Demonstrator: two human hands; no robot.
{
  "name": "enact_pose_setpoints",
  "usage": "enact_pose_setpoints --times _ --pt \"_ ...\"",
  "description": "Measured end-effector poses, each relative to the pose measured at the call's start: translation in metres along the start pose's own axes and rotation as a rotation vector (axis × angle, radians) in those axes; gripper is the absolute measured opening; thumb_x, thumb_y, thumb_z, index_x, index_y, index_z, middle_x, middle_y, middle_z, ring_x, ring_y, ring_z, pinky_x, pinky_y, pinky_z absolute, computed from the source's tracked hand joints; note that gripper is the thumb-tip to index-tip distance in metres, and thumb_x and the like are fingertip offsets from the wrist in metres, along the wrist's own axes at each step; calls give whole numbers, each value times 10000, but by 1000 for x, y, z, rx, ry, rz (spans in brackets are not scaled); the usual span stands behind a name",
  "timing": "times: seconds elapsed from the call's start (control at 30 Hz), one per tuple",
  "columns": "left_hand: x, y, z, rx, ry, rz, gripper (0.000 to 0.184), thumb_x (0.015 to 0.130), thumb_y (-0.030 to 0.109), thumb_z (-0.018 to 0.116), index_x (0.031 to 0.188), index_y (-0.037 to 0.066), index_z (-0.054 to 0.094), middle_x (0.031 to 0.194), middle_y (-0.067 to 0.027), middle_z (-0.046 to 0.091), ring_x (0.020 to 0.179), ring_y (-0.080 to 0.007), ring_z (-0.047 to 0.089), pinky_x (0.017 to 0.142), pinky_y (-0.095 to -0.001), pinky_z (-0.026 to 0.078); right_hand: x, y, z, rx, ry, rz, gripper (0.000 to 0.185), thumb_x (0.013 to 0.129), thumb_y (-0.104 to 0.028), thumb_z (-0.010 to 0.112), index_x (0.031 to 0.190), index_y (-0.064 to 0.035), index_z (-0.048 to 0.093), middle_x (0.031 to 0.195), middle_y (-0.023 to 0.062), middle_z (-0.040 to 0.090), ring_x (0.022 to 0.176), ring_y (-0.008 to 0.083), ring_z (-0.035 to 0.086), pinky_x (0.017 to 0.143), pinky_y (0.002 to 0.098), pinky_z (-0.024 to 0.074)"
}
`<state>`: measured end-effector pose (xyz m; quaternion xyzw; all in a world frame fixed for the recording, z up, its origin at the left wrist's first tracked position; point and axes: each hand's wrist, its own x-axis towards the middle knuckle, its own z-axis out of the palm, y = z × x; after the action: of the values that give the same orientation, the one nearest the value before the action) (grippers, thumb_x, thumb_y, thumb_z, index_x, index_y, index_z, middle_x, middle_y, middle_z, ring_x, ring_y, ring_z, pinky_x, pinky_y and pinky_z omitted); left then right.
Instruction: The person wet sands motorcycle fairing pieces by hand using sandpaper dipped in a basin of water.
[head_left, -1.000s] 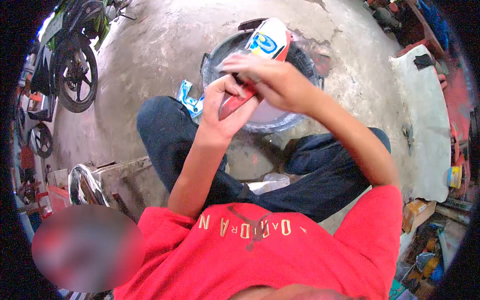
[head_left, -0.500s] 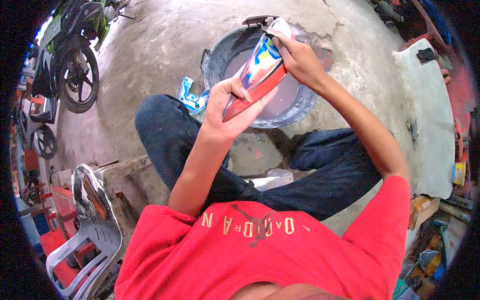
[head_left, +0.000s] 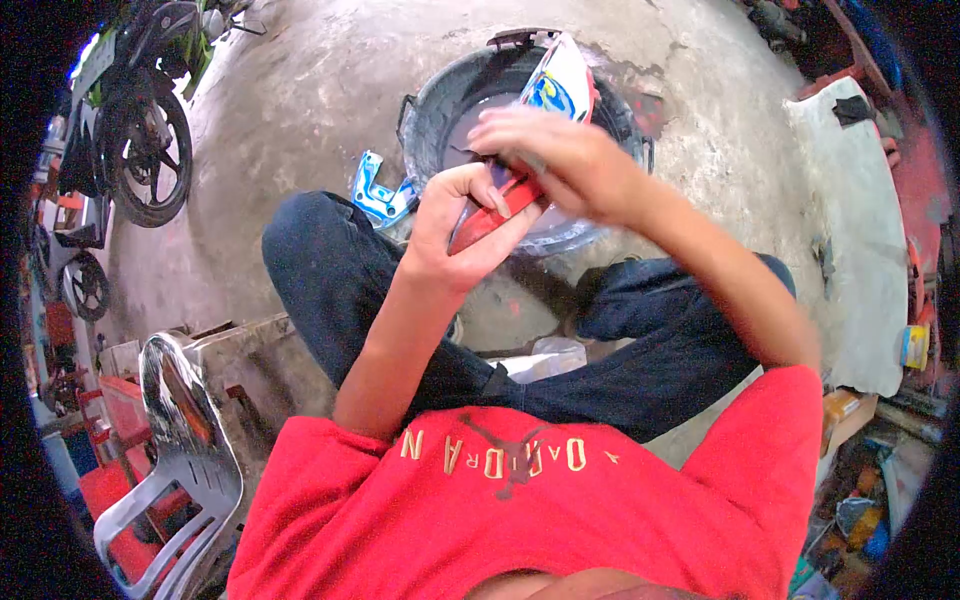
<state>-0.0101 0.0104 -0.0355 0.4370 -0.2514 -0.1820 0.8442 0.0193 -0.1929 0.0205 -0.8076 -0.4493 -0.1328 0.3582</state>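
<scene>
Now the left hand point(head_left: 455, 215) pinches the near end of a long painted panel point(head_left: 562, 92), its thumb pressed on the red side and the other fingers along the edge below; that hold matches the one half a second ago. What has changed is the right hand point(head_left: 570, 165): it was at the panel's far end and has come back over the middle, close to the left thumb, about where it was a second ago. It is blurred, and I cannot tell whether its fingers are closed around the panel, lying flat on it, or holding something. Judging by that shift, the work seems to run back and forth along the panel, with the left hand steadying it.

The panel slants up and away over a dark tub point(head_left: 425, 135) with cloudy water point(head_left: 470, 120) in it, its white, blue and yellow far end showing beyond the right hand. A dark piece point(head_left: 515, 38) sits at the tub's far rim. Just left of the tub, a blue-and-white bracket point(head_left: 375, 195) lies on the concrete floor point(head_left: 310, 100).
</scene>
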Motion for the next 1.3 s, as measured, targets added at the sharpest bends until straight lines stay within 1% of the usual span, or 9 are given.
enact_pose_setpoints --times 0.07,0.13,0.33,0.47,0.6,0.8,0.93,1.07,1.3 --pt "22 27 37 -781 387 -444 251 755 -189 601 870 30 559 1253 -188 577 1141 -200 610 1071 -403 471 -6 45 -1 -10 36 128 270 988 -54 507 1238 -28 607 1230 198 646 1209 346 609 1020 407 484" --pt "21 22 36 -634 382 -413 251 730 -178 559 872 29 548 1234 -182 591 1179 -223 586 1094 -408 443 3 49 -20 -90 -28 455 289 976 -28 508 1246 -36 611 1223 183 659 1200 327 618 1012 390 483" --pt "22 33 43 -727 524 -357 740 510 -30 471 1248 -84 496 1370 -246 516 1388 -382 410 1234 -501 240 4 -2 2 -48 10 -17 398 895 34 526 1279 -36 605 1297 173 621 1267 345 572 1085 415 426" --pt "21 31 39 -833 401 -387 703 540 -40 471 1241 -82 500 1369 -248 515 1383 -383 415 1241 -495 227 10 26 -20 -32 1 744 398 943 39 498 1324 -32 587 1280 194 630 1244 330 587 1052 368 442" --pt "2 -1 9 -253 226 -188 616 608 -68 443 1216 -73 545 1305 -225 565 1316 -320 491 1196 -455 312 2 -25 -2 -75 -8 -77 434 925 0 519 1353 -51 567 1335 206 600 1296 357 550 1113 413 402" --pt "23 39 44 -951 349 -369 695 583 -72 431 1274 -84 498 1349 -223 531 1370 -331 427 1232 -479 224 -5 37 -17 -144 27 578 397 948 -4 512 1338 -56 569 1329 192 607 1232 311 605 994 346 480" --pt "20 38 34 -998 357 -270 755 566 -38 450 1318 -107 445 1394 -256 488 1413 -378 362 1244 -513 150 -1 -21 -9 -58 -4 -12 511 844 63 515 1348 -11 554 1370 205 576 1342 363 505 1143 423 371" --pt "24 45 44 -909 407 -293 860 555 34 469 1385 -157 352 1494 -308 385 1467 -423 263 1252 -547 52 -6 23 -16 -4 105 418 382 938 16 495 1308 -16 584 1299 204 625 1244 371 586 1038 388 477" --pt "26 43 47 -871 490 -255 862 550 16 469 1380 -179 340 1493 -303 391 1468 -401 278 1254 -516 72 -12 1 -3 -143 83 -12 459 893 52 493 1338 -20 578 1342 204 599 1295 352 552 1107 414 419"
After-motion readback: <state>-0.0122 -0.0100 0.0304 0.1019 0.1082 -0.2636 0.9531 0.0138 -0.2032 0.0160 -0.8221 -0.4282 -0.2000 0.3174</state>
